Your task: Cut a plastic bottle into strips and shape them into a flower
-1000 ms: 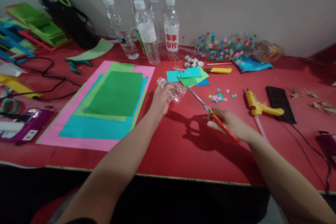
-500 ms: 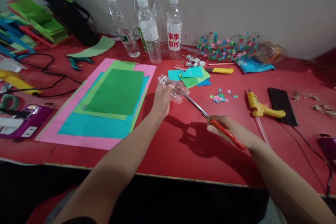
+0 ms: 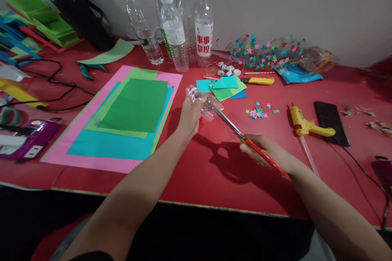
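My left hand [image 3: 190,119] is closed around a clear plastic bottle top [image 3: 208,102], its neck pointing up and left and its cut end facing right. Red-handled scissors [image 3: 234,127] are gripped in my right hand [image 3: 261,149], which is wrapped about their handles. The blade tips reach the cut end of the bottle piece; the clear plastic hides whether they are inside it or against its edge. Behind the bottle piece lie small blue and green paper pieces [image 3: 226,87]. Several coloured paper stars [image 3: 257,112] are scattered right of the blades.
Several plastic bottles [image 3: 174,36] stand by the wall. Coloured paper sheets [image 3: 134,104] lie left. A yellow cutter [image 3: 260,81], a star-covered clear bottle [image 3: 266,53], a yellow glue gun [image 3: 309,124] and a black phone [image 3: 332,122] are to the right. A purple power strip [image 3: 38,138] is far left.
The scissors have moved left, bringing their tips from beside the bottle piece to its cut end. My left hand has stayed around the bottle piece. The camera view has shifted slightly.
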The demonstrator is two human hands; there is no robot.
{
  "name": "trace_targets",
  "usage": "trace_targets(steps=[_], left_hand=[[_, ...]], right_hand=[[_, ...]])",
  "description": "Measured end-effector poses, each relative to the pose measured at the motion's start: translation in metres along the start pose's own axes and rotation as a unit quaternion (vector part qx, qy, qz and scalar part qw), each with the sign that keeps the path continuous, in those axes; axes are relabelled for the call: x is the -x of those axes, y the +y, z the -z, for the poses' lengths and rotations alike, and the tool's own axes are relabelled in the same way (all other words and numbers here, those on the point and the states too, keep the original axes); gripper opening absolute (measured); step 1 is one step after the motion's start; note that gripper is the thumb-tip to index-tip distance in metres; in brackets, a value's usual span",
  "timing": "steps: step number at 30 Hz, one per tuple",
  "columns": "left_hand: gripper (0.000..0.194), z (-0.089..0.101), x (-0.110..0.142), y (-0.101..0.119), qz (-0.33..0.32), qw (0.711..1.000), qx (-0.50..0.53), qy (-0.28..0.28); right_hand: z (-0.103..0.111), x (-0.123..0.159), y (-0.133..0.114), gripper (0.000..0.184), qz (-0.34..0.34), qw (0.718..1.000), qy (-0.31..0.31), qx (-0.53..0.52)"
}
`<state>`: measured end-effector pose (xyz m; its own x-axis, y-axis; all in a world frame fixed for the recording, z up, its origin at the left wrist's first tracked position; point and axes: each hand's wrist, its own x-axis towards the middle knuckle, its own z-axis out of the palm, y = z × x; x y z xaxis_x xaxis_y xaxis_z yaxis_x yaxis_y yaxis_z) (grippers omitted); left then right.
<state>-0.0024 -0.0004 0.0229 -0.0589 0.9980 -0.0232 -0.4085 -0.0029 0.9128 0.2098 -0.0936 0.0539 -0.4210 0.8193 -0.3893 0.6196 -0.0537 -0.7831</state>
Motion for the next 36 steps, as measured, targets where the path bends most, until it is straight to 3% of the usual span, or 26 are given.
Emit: trace_targets(steps=[14, 22, 36], left_hand=[[0.013, -0.0005, 0.0013, 0.0004, 0.015, 1.000, 0.009, 0.014], [0.004, -0.0004, 0.0007, 0.0025, 0.027, 0.999, 0.012, 0.014], [0.009, 0.0009, 0.0003, -0.0006, 0.011, 1.000, 0.006, 0.011]], right_hand=[[0.0008, -0.0002, -0.0003, 0.045, -0.022, 0.999, 0.011, 0.042], [0.0012, -0.0005, -0.0016, 0.046, -0.030, 0.999, 0.015, 0.036], [0.0011, 0.0007, -0.0052, 0.048, -0.033, 0.999, 0.018, 0.026]])
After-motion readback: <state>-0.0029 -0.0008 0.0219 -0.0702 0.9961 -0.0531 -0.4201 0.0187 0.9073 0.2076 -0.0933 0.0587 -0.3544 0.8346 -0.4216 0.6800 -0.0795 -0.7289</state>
